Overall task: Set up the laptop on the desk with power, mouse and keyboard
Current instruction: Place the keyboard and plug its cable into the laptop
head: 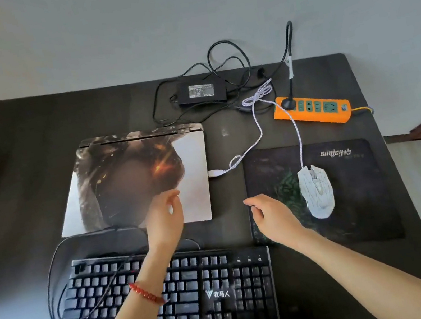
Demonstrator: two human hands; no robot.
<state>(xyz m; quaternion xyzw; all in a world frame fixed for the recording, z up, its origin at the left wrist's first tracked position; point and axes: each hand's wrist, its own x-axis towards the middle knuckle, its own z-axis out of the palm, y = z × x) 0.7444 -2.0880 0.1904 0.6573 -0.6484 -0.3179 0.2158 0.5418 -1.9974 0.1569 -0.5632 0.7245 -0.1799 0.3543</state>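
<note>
The closed laptop (112, 181), its lid covered by a printed picture, lies left of centre on the dark desk (19, 141). My left hand (164, 215) hovers over its near right corner, fingers loosely curled and empty. My right hand (270, 214) hangs empty over the left edge of the mouse pad (354, 191). A white mouse (317, 190) sits on the pad; its white braided cable ends in a USB plug (215, 173) at the laptop's right side. A black keyboard (197, 287) lies nearest me. The black power brick (202, 93) rests behind the laptop.
An orange power strip (312, 110) lies at the back right with one black plug in it. Loose black cables (228, 56) coil around the power brick. The keyboard's black cable (52, 269) loops off the left. A grey wall stands behind the desk.
</note>
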